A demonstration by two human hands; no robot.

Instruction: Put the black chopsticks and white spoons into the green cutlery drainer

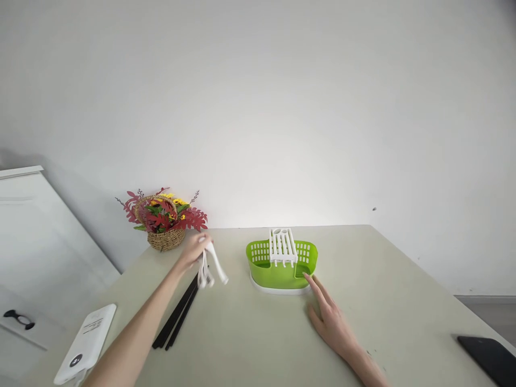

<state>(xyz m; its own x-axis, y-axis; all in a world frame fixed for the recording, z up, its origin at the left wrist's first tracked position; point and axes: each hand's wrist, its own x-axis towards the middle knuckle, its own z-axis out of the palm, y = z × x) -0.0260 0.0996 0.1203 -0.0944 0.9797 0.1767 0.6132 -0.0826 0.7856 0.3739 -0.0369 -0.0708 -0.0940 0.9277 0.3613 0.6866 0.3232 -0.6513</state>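
Left of the green basket [262,278], the left hand [196,247] is closed around several white utensils [217,264], their lower ends hanging down and too blurred to identify. At the green basket's front right side, the right hand [331,322] has its fingers extended and its thumb spread wide, a fingertip against the wall. A white slotted rack [283,248] sits across the green basket's top. Black sticks [179,317] lie left and nearer than it; a black phone [489,355] lies well to its right.
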